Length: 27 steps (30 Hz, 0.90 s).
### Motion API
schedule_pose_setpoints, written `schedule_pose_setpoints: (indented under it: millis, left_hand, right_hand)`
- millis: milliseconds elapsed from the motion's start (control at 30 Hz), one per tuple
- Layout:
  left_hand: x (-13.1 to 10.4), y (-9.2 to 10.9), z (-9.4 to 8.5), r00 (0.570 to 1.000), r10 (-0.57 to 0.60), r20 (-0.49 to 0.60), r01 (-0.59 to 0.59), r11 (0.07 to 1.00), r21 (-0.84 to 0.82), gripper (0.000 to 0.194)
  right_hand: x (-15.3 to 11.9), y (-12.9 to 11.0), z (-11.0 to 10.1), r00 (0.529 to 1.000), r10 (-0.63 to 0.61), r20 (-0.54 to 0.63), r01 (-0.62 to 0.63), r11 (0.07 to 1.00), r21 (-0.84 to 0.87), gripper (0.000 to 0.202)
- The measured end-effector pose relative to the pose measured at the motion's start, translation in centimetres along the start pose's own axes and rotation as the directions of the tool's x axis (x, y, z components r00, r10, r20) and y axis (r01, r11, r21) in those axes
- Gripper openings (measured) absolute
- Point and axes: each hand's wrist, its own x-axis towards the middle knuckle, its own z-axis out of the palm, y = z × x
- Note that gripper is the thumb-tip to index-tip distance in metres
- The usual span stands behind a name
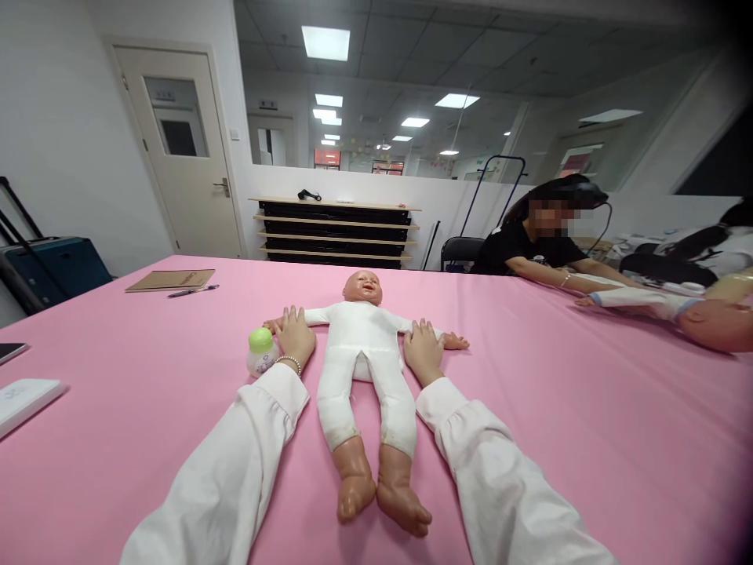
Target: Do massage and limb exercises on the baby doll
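Observation:
A baby doll with a white cloth body lies on its back on the pink-covered table, its head away from me and its feet towards me. My left hand rests palm down over the doll's arm on the left side, fingers stretched out. Over the other arm lies my right hand, flat with its fingers spread. Just left of my left wrist stands a small clear bottle with a green cap. Both doll hands stick out beyond my fingers.
At the far left lie a brown notebook and a pen. A white box and a dark phone are by the left edge. Across the table on the right, a person in a headset handles another doll.

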Motion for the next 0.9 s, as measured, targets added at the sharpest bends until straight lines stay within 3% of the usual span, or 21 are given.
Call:
schedule_pose_setpoints:
  millis: [100,267,367,467,567,633,800,900]
  left_hand:
    - [0.1,-0.3,0.3,1.000,0.014,-0.006,-0.014,0.999,-0.042,0.053]
    - [0.2,-0.3,0.2,0.999,0.045,-0.027,-0.047,0.994,-0.098,0.049]
    - [0.2,0.1,-0.2,0.993,0.083,-0.085,-0.094,0.986,-0.140,0.046]
    - [0.2,0.5,-0.6,0.983,0.165,-0.077,-0.179,0.949,-0.260,0.036]
    - [0.2,0.6,-0.4,0.984,0.147,0.102,-0.098,0.920,-0.378,0.030]
    - [0.2,0.5,0.0,0.976,0.119,0.179,-0.036,0.912,-0.409,0.031]
    - [0.5,0.5,0.8,0.967,0.169,0.188,-0.059,0.875,-0.481,0.031]
    - [0.8,0.4,1.3,0.969,0.118,0.216,0.013,0.853,-0.522,0.027]
  right_hand:
    - [0.2,0.2,0.2,1.000,-0.024,-0.009,0.024,0.998,0.062,0.043]
    - [0.5,0.1,-0.2,0.971,-0.153,-0.186,0.212,0.909,0.359,0.038]
    - [0.5,0.0,0.0,0.978,-0.175,-0.111,0.207,0.839,0.503,0.030]
    - [0.8,0.4,0.6,0.997,-0.069,0.019,0.047,0.823,0.567,0.028]
    - [1.1,0.7,1.0,0.993,0.001,0.119,-0.069,0.820,0.568,0.030]
    - [1.1,0.6,1.0,0.990,-0.018,0.141,-0.059,0.851,0.522,0.034]
    - [0.8,-0.2,0.4,0.955,-0.200,0.221,0.120,0.937,0.328,0.040]
    - [0.8,-0.2,0.5,0.952,-0.189,0.242,0.104,0.940,0.326,0.041]
